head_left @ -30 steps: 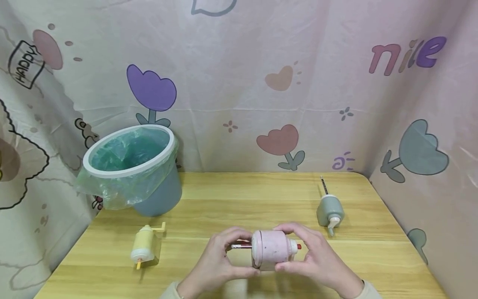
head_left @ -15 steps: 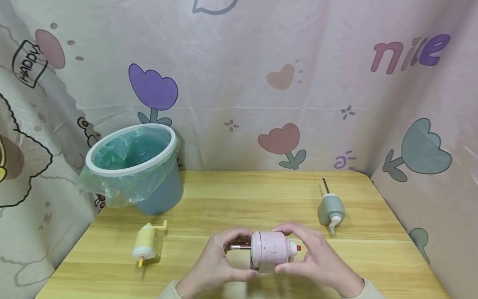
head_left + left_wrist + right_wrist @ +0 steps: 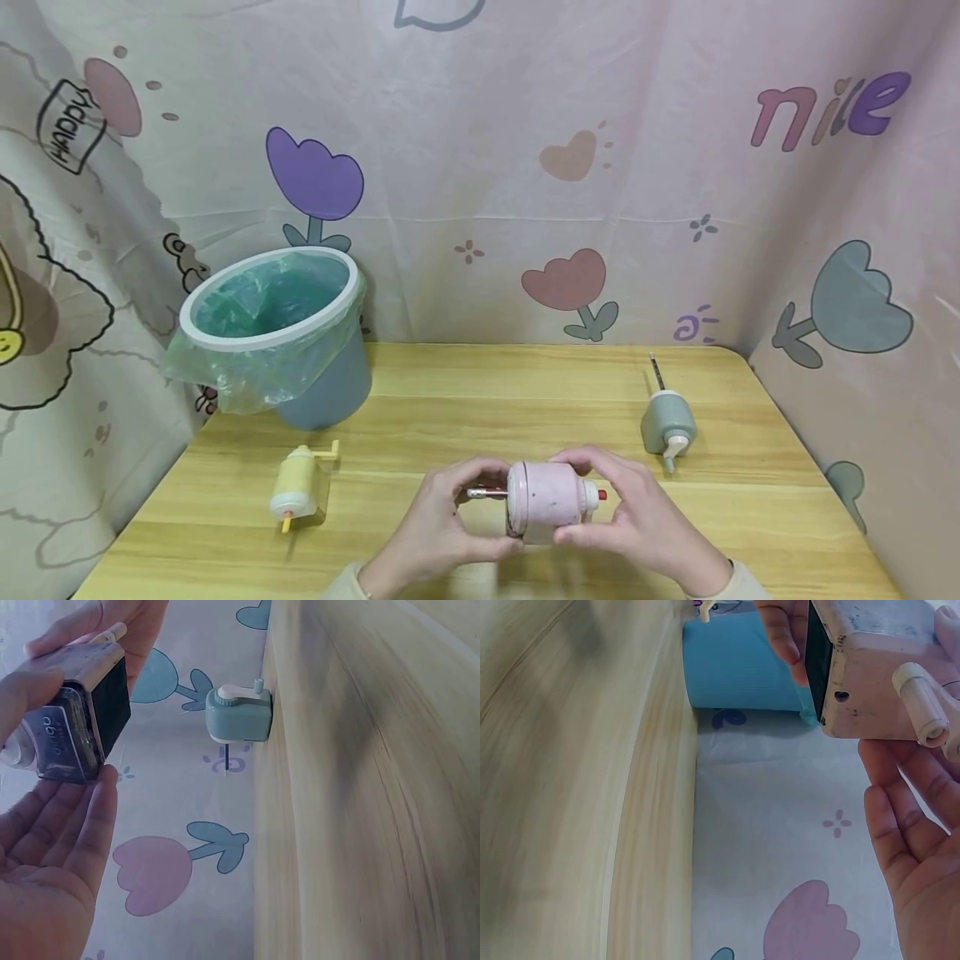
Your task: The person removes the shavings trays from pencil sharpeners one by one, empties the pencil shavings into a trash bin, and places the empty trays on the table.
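Both hands hold a pink crank pencil sharpener (image 3: 552, 495) level over the near part of the table. My left hand (image 3: 429, 523) grips its left end, where a pencil (image 3: 487, 493) with a white eraser sticks out. My right hand (image 3: 647, 527) holds the other end, thumb low and fingers over the top, around the white crank with a red tip. In the left wrist view the sharpener's clear front (image 3: 64, 739) and dark base show. The right wrist view shows its scuffed pink back (image 3: 877, 682) and the crank handle (image 3: 922, 705).
On the left stands a blue bin (image 3: 330, 383) lined with a green bag. A yellow crank sharpener (image 3: 296, 479) with an orange pencil lies before it. A grey-green sharpener (image 3: 667, 417) with a dark pencil sits at right. A printed curtain (image 3: 450, 150) hangs behind the wooden table (image 3: 480, 408).
The head view has shifted slightly, so the background appears a little further right. Both hands keep the same hold on the pink pencil sharpener.
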A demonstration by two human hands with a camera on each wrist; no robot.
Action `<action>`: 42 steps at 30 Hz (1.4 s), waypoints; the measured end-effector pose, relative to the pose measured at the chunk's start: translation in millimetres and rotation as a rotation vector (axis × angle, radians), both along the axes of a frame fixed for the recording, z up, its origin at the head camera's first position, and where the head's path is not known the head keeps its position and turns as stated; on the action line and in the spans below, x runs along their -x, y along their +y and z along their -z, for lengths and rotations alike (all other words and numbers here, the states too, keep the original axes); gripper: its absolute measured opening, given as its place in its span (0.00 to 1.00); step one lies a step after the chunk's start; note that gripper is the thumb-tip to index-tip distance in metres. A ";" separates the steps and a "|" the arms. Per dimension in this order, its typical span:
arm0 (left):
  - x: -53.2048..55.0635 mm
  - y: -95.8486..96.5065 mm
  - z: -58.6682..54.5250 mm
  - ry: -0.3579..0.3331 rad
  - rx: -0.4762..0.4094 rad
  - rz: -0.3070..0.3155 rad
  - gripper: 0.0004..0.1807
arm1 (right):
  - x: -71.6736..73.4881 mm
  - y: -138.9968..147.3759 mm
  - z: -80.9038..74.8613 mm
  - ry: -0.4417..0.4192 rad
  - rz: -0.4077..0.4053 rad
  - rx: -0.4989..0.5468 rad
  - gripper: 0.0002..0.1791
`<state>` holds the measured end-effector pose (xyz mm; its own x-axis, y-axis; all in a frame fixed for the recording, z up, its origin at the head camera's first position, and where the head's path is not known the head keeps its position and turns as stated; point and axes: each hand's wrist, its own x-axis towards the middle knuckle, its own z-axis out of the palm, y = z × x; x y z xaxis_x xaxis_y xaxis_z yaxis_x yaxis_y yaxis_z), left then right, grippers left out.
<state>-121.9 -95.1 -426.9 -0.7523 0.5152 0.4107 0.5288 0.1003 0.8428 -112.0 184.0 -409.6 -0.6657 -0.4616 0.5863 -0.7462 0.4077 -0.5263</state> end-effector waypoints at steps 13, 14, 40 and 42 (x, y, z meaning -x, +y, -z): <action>0.4 -0.5 2.2 0.010 0.000 0.005 0.32 | 1.1 0.3 -0.1 -0.019 -0.009 0.007 0.35; 0.4 -0.7 2.5 0.008 0.001 0.006 0.32 | 1.3 0.2 0.0 -0.022 -0.011 0.008 0.34; 0.8 -7.4 8.5 -0.032 0.000 0.007 0.30 | 3.9 0.9 3.4 -0.047 -0.030 -0.006 0.34; 0.8 -7.5 8.8 -0.032 0.000 0.005 0.30 | 4.0 1.1 3.7 -0.049 -0.029 -0.005 0.35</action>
<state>-122.7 -102.7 -435.7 -0.7625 0.5191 0.3861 0.5017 0.0975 0.8595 -116.1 185.1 -413.3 -0.6800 -0.4844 0.5504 -0.7310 0.3889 -0.5607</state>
